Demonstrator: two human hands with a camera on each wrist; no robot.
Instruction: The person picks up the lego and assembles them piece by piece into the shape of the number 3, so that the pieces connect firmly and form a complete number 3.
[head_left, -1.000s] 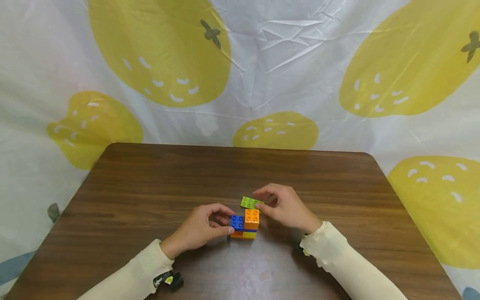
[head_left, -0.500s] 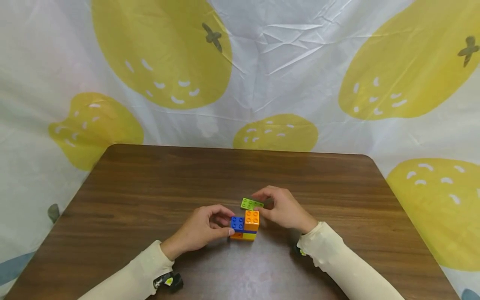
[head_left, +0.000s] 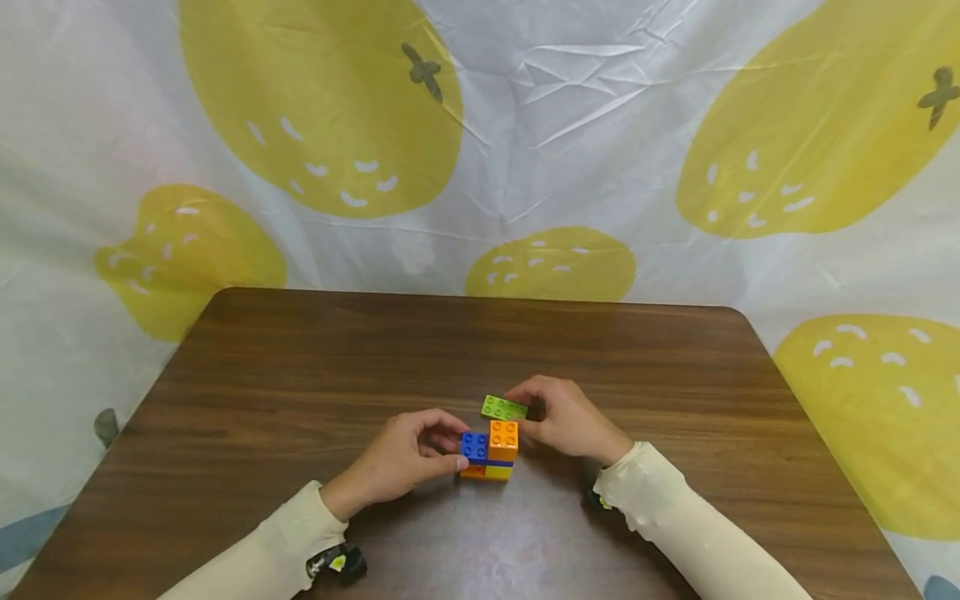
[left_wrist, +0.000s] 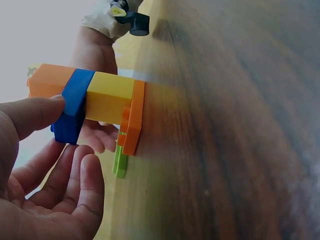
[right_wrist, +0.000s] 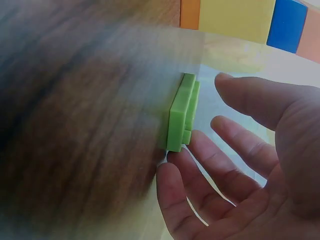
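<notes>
Right hand (head_left: 568,417) has, in the head view, shifted slightly, baring more of the green plate (head_left: 501,407) on the surface (head_left: 337,358) behind the orange block (head_left: 503,437). Left wrist: left hand (left_wrist: 55,195) pinches the blue brick (left_wrist: 75,107); the yellow brick (left_wrist: 110,95) partly hides the other. Right wrist: fingers (right_wrist: 171,185) loosely spread beside the plate.

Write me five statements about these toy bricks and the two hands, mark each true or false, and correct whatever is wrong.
1. The left hand pinches the rectangular blue plastic block. True.
2. The box-shaped yellow plastic block sits on top of the blue block. False: the yellow block sits beneath it.
3. The box-shaped orange plastic block sits on the blue block. True.
4. The thin, rectangular green plastic plate is stacked on the orange block. False: the plate is apart from all three blocks.
5. The right hand has its thumb clear of the green plate. True.
</notes>
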